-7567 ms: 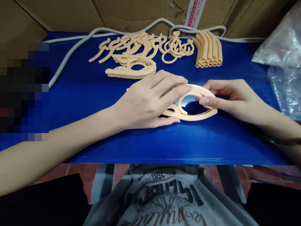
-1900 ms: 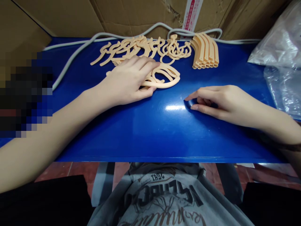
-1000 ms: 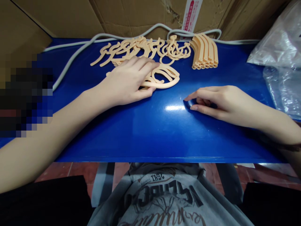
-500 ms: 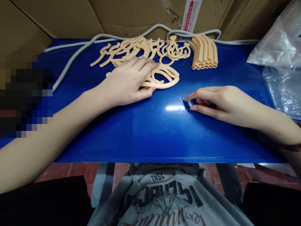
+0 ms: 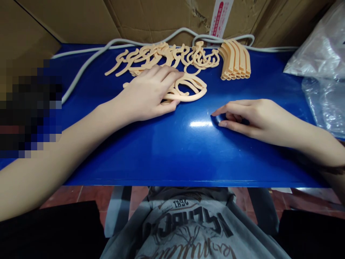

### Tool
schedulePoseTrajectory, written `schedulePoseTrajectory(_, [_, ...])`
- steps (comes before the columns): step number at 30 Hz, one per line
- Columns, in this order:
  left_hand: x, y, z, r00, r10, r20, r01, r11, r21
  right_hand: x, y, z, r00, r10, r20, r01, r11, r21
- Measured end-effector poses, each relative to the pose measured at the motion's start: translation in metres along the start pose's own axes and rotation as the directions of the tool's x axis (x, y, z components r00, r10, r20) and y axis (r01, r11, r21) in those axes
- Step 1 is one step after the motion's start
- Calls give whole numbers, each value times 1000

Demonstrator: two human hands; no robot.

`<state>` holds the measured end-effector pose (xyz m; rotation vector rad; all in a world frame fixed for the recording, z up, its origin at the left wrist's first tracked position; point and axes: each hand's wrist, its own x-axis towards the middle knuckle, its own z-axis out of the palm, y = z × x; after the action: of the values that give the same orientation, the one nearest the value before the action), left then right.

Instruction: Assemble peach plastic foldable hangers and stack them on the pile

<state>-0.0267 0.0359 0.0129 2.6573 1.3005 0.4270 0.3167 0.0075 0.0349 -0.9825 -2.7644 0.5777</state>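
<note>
My left hand (image 5: 147, 95) lies flat, fingers stretched out, on a stack of peach plastic oval pieces (image 5: 188, 90) on the blue table (image 5: 175, 151). The stack's right half shows beyond my fingertips; the rest is under my palm. My right hand (image 5: 248, 117) rests on the bare table to the right, fingers loosely curled with the fingertips touching the surface and nothing in them. Behind the stack lies a spread of loose peach hook-shaped parts (image 5: 167, 55), and to their right a tight row of curved peach pieces (image 5: 235, 59).
A grey cable (image 5: 81, 70) runs along the table's back and left. Cardboard boxes (image 5: 148, 16) stand behind the table. Clear plastic bags (image 5: 323, 72) lie at the right end. A pixelated patch (image 5: 29, 108) covers the left edge. My lap is below the front edge.
Since 7.6 s ago both hands let go of an oval piece; my left hand carried it back onto the stack. Over the last two seconds nothing has moved.
</note>
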Motion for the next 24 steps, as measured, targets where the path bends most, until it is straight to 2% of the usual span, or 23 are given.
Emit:
schedulePoseTrajectory(6, [-1, -1, 3, 1000, 11, -12, -11, 999, 38, 0, 0, -1, 1000, 5, 3, -5, 1000, 0])
schedulePoseTrajectory(24, [-2, -3, 11, 999, -3, -49, 3, 1000, -9, -1, -4, -1, 1000, 18, 8, -18, 999, -26])
